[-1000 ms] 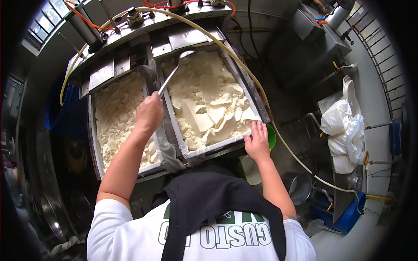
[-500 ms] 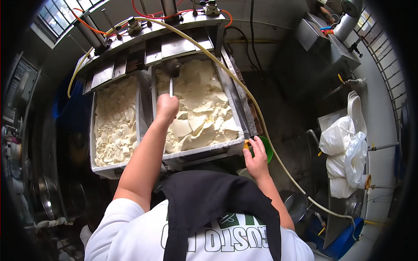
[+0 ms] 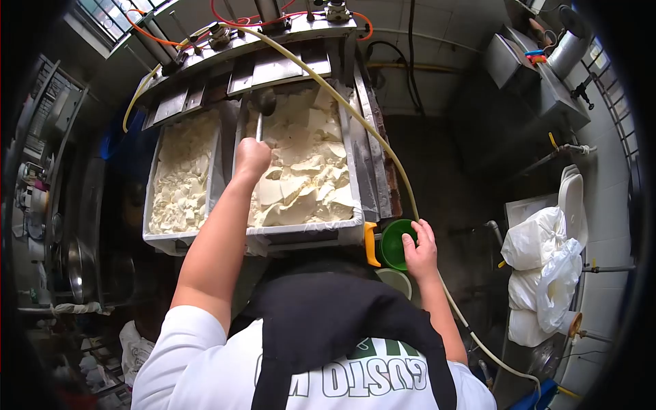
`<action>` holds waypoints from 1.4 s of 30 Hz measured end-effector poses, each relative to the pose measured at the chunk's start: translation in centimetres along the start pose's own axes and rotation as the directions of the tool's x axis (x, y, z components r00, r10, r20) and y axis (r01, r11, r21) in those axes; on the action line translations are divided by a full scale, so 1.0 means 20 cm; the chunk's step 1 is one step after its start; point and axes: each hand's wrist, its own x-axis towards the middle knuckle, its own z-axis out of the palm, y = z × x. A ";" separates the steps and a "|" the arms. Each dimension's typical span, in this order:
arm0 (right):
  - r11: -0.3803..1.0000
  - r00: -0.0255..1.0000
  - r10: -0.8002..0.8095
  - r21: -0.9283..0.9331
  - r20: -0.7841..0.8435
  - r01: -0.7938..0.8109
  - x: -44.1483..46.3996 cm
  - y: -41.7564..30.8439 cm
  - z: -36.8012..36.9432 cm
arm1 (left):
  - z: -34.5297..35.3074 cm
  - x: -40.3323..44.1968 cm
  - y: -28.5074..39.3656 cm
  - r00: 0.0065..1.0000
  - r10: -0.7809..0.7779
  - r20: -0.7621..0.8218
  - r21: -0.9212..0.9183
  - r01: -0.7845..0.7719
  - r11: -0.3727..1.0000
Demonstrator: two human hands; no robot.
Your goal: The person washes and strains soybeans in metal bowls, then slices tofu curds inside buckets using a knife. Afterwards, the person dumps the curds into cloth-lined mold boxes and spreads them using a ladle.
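My left hand (image 3: 253,158) is closed around the handle of a metal ladle (image 3: 265,102). Its dark round bowl is at the far end of a box (image 3: 350,181) filled with white, broken curd (image 3: 301,167). My right hand (image 3: 421,254) is open, thumb apart from the fingers, beside a green bucket (image 3: 394,249); whether it touches the rim I cannot tell. A yellow handle (image 3: 371,244) stands left of the bucket, near the box's front corner.
A second curd-filled box (image 3: 184,181) stands to the left. Behind both is a metal press (image 3: 280,65) with orange tubes. A cream hose (image 3: 383,143) runs across the right side. White bags (image 3: 540,260) hang at right. A pale container (image 3: 395,281) sits below the green bucket.
My right hand has moved away from the yellow handle, to the right side of the green bucket. The ladle's bowl now shows more plainly. My view has shifted slightly.
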 end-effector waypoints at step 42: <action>0.989 0.985 -0.124 -0.065 0.121 0.132 -0.12 -0.31 0.46 | -0.37 -0.26 -0.57 0.970 0.160 0.182 -0.346 -0.089 0.934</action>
